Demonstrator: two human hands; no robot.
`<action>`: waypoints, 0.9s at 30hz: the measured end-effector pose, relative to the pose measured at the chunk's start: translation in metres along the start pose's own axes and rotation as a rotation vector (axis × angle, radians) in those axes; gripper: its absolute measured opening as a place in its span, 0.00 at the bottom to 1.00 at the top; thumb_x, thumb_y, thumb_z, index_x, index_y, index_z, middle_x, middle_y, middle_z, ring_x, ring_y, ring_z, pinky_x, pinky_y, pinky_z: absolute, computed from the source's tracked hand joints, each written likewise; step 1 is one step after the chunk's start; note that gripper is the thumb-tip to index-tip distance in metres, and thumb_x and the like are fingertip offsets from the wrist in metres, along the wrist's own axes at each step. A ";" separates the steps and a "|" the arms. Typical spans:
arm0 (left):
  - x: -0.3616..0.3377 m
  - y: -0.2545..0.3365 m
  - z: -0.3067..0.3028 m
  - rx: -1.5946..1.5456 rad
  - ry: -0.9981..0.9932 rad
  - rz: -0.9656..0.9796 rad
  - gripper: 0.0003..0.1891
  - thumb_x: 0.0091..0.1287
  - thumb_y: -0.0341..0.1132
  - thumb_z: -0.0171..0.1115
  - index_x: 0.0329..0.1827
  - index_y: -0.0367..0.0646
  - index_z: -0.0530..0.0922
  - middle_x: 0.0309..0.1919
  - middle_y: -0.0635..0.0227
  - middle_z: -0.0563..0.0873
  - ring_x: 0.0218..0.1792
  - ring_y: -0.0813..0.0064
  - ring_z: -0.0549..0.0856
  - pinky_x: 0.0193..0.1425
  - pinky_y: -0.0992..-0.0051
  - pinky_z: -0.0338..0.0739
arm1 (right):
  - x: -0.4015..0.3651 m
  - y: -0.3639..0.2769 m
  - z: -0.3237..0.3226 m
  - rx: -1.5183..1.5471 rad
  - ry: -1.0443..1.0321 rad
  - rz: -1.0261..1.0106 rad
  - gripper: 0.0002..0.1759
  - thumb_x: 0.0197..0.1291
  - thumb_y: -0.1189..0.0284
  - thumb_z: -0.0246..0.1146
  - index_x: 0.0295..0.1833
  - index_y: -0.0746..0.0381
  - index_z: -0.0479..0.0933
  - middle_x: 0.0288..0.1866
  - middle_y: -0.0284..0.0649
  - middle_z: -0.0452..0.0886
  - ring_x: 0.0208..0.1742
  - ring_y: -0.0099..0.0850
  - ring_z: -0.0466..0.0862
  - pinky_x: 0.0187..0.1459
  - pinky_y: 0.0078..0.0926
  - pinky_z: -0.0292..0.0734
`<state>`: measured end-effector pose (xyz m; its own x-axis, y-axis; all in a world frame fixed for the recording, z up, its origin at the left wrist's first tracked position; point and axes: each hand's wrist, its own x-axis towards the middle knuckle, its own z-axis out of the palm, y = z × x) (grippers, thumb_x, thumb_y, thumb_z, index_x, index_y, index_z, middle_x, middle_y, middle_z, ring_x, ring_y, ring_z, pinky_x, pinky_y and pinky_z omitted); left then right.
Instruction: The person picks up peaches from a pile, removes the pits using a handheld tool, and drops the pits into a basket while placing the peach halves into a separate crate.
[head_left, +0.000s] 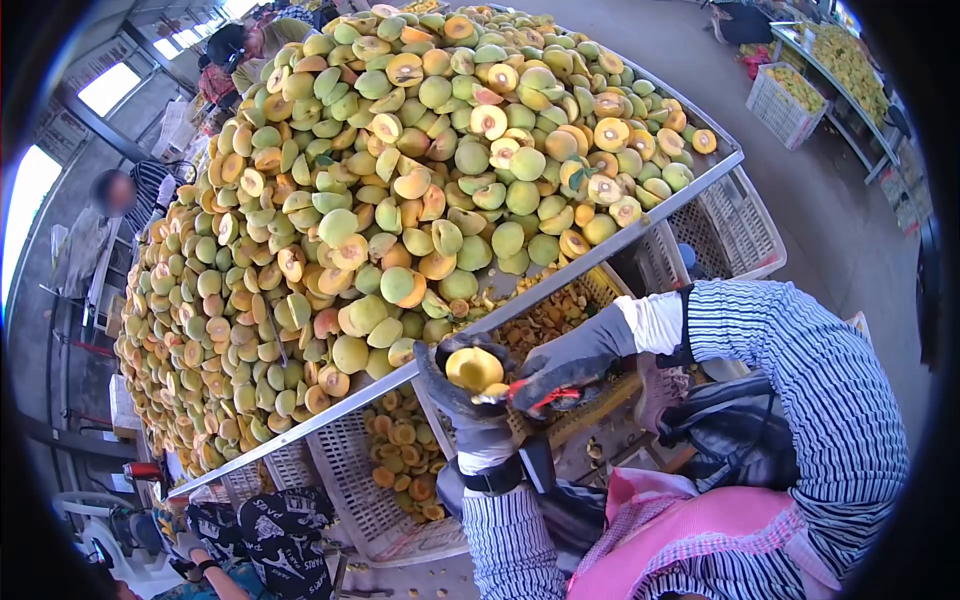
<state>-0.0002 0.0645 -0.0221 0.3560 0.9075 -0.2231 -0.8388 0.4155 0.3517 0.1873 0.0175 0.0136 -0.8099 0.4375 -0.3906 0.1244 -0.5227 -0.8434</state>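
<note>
My left hand (440,388), in a dark glove, cups a yellow peach half (474,369) with its hollowed cut side up. The fingers curl round the fruit just outside the table's metal edge. My right hand (572,362), also gloved, is closed on a red-handled tool (540,396). The tool's end reaches the lower rim of the peach half, where a small pale piece (492,394) shows. Both hands are close together over the crates below the table edge.
Halved peaches (400,200) are heaped high on the metal-edged table (590,258). A crate (340,470) of peach halves stands below, beside a crate of orange scraps (550,325). Other people work along the left side; one person's hand (190,548) shows at lower left.
</note>
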 end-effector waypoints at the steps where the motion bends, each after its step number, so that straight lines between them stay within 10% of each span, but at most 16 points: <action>1: 0.000 0.002 0.003 0.004 0.091 0.054 0.26 0.73 0.51 0.58 0.62 0.40 0.67 0.41 0.64 0.80 0.44 0.64 0.83 0.48 0.62 0.83 | -0.005 0.004 -0.003 -0.186 0.055 -0.032 0.29 0.69 0.42 0.54 0.35 0.58 0.78 0.18 0.27 0.71 0.17 0.20 0.69 0.17 0.20 0.63; 2: -0.001 -0.014 -0.015 0.814 0.016 0.572 0.25 0.73 0.49 0.59 0.61 0.40 0.66 0.48 0.62 0.79 0.47 0.64 0.83 0.52 0.60 0.83 | -0.009 0.009 -0.004 -0.369 0.104 -0.060 0.31 0.68 0.40 0.55 0.34 0.59 0.78 0.18 0.27 0.72 0.17 0.21 0.70 0.18 0.21 0.64; 4: -0.010 -0.005 0.033 0.331 0.268 0.223 0.21 0.74 0.58 0.51 0.43 0.47 0.74 0.39 0.67 0.83 0.41 0.66 0.85 0.42 0.62 0.83 | -0.023 0.011 -0.002 -0.649 0.339 -0.003 0.27 0.67 0.43 0.57 0.39 0.60 0.76 0.22 0.33 0.75 0.22 0.28 0.75 0.23 0.26 0.69; 7: 0.001 -0.016 0.011 0.421 0.250 0.283 0.21 0.76 0.56 0.49 0.47 0.45 0.73 0.43 0.65 0.82 0.44 0.66 0.84 0.49 0.62 0.82 | -0.035 0.010 0.001 -1.192 0.923 0.027 0.25 0.60 0.52 0.65 0.54 0.58 0.72 0.34 0.50 0.83 0.35 0.50 0.85 0.35 0.44 0.80; 10: -0.007 -0.027 0.013 0.860 0.170 0.500 0.20 0.79 0.53 0.45 0.51 0.43 0.73 0.44 0.65 0.81 0.47 0.66 0.83 0.57 0.64 0.80 | -0.020 -0.002 0.007 -1.297 1.031 -0.102 0.25 0.59 0.53 0.66 0.54 0.58 0.72 0.36 0.48 0.83 0.33 0.48 0.85 0.33 0.44 0.80; 11: 0.001 -0.026 -0.001 0.574 0.116 0.387 0.20 0.80 0.50 0.44 0.57 0.42 0.71 0.47 0.65 0.81 0.50 0.67 0.82 0.62 0.66 0.77 | -0.014 -0.004 0.008 -1.387 1.095 -0.149 0.24 0.57 0.57 0.67 0.52 0.60 0.73 0.33 0.43 0.83 0.33 0.44 0.86 0.30 0.43 0.79; 18: -0.004 -0.018 0.000 0.351 0.242 0.277 0.22 0.80 0.51 0.45 0.61 0.42 0.72 0.51 0.67 0.81 0.51 0.70 0.81 0.61 0.69 0.76 | 0.011 -0.006 0.008 -1.500 1.079 -0.157 0.22 0.56 0.59 0.66 0.51 0.62 0.75 0.32 0.43 0.84 0.31 0.42 0.86 0.28 0.41 0.78; 27: -0.012 -0.008 -0.009 0.899 0.029 0.303 0.19 0.79 0.46 0.48 0.52 0.37 0.78 0.47 0.65 0.83 0.47 0.74 0.82 0.54 0.74 0.77 | 0.000 -0.020 0.023 -1.611 0.995 0.069 0.19 0.58 0.62 0.63 0.51 0.63 0.76 0.30 0.45 0.84 0.28 0.41 0.87 0.24 0.43 0.77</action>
<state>-0.0012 0.0496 -0.0305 0.1543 0.9877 -0.0257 -0.2578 0.0654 0.9640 0.1715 0.0112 0.0394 -0.2741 0.9615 0.0202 0.9579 0.2749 -0.0830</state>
